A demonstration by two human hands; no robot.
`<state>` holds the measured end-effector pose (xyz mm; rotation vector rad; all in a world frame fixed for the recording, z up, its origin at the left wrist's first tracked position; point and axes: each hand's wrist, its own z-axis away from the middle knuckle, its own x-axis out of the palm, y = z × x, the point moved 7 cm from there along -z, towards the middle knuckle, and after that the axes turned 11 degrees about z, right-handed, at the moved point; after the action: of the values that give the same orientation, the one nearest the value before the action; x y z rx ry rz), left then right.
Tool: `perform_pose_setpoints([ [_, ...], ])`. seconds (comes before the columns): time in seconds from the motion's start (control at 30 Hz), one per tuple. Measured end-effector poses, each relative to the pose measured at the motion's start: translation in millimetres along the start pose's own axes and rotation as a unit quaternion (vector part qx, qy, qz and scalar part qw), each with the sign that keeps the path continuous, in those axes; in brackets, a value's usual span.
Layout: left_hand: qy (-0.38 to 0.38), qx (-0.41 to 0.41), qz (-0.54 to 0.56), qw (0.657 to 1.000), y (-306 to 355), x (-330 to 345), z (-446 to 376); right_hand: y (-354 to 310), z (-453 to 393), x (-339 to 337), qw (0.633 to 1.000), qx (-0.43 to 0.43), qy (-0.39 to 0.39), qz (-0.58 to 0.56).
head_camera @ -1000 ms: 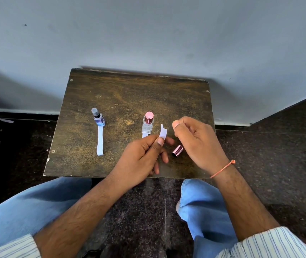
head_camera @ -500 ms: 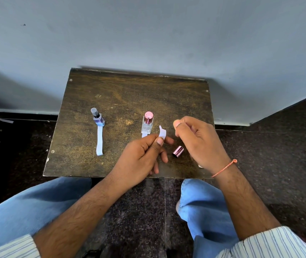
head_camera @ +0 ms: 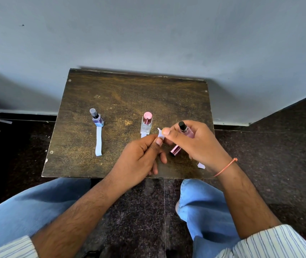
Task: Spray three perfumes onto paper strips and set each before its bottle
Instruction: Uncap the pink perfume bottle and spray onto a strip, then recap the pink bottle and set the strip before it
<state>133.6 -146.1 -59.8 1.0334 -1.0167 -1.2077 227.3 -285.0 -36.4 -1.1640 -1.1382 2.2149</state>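
Against a grey wall, the tabletop (head_camera: 122, 94) carries two bottles (head_camera: 96, 118) with strips (head_camera: 98, 144) before them. Left hand (head_camera: 139, 161) pinches the third strip (head_camera: 160, 134); right hand (head_camera: 198, 144) grips the uncapped third bottle (head_camera: 184, 129), probably about to spray.

Third perfume held against a paper strip over a worn wooden table (head_camera: 122, 94)

Right hand (head_camera: 200, 146) grips a slim pink black-nozzled spray bottle (head_camera: 185, 130) at three o'clock; left hand (head_camera: 139, 161) pinches a white paper strip (head_camera: 160, 135) beside it.
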Motion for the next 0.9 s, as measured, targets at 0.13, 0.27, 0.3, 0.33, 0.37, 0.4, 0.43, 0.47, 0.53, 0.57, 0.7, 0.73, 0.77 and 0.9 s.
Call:
perform_pose_setpoints([
  [0.13, -0.004, -0.003, -0.007, 1.000, -3.0, 1.3, -0.6, 5.8, -0.9, 2.6, 0.998, 0.016, -0.021, -0.058],
  [0.27, -0.013, -0.004, 0.010, 1.000, -2.6, 5.2, -0.6, 12.8, -2.0, 6.7, 0.994, 0.041, -0.044, -0.093],
  [0.3, -0.014, -0.003, 0.011, 1.000, -2.0, 6.1, -0.7, 14.0, -2.5, 6.7, 0.993, 0.044, -0.043, -0.100],
  [0.33, -0.015, -0.004, 0.011, 1.000, -1.9, 6.8, -0.9, 15.2, -2.7, 6.3, 0.993, 0.047, -0.041, -0.104],
  [0.37, -0.015, -0.007, 0.010, 1.000, -2.6, 7.4, -1.5, 16.3, -3.4, 6.1, 0.992, 0.048, -0.039, -0.107],
  [0.4, -0.016, -0.010, 0.010, 1.000, -3.7, 7.7, -1.7, 17.1, -3.9, 6.1, 0.992, 0.050, -0.039, -0.112],
  [0.43, -0.015, -0.015, 0.010, 1.000, -4.8, 7.8, -2.0, 17.4, -4.3, 6.4, 0.991, 0.052, -0.039, -0.119],
  [0.47, -0.014, -0.019, 0.012, 1.000, -5.6, 8.1, -2.1, 18.0, -4.7, 6.5, 0.989, 0.054, -0.040, -0.129],
  [0.53, -0.014, -0.026, 0.019, 0.999, -6.2, 9.6, -1.7, 19.4, -5.8, 6.3, 0.986, 0.058, -0.043, -0.147],
  [0.57, -0.014, -0.030, 0.023, 0.999, -6.4, 10.6, -1.4, 19.6, -6.0, 6.0, 0.985, 0.061, -0.046, -0.153],
  [0.7, -0.017, -0.039, 0.038, 0.998, -8.0, 14.3, -1.5, 23.2, -7.9, 6.2, 0.983, 0.074, -0.050, -0.161],
  [0.73, -0.018, -0.043, 0.039, 0.998, -8.9, 14.6, -1.8, 24.6, -8.4, 5.8, 0.983, 0.077, -0.047, -0.161],
  [0.77, -0.017, -0.047, 0.040, 0.998, -10.0, 14.7, -2.2, 25.9, -8.9, 5.3, 0.983, 0.080, -0.043, -0.160],
  [0.9, -0.006, -0.070, 0.044, 0.997, -17.8, 13.6, -4.0, 29.8, -12.6, 2.3, 0.987, 0.087, -0.020, -0.134],
])
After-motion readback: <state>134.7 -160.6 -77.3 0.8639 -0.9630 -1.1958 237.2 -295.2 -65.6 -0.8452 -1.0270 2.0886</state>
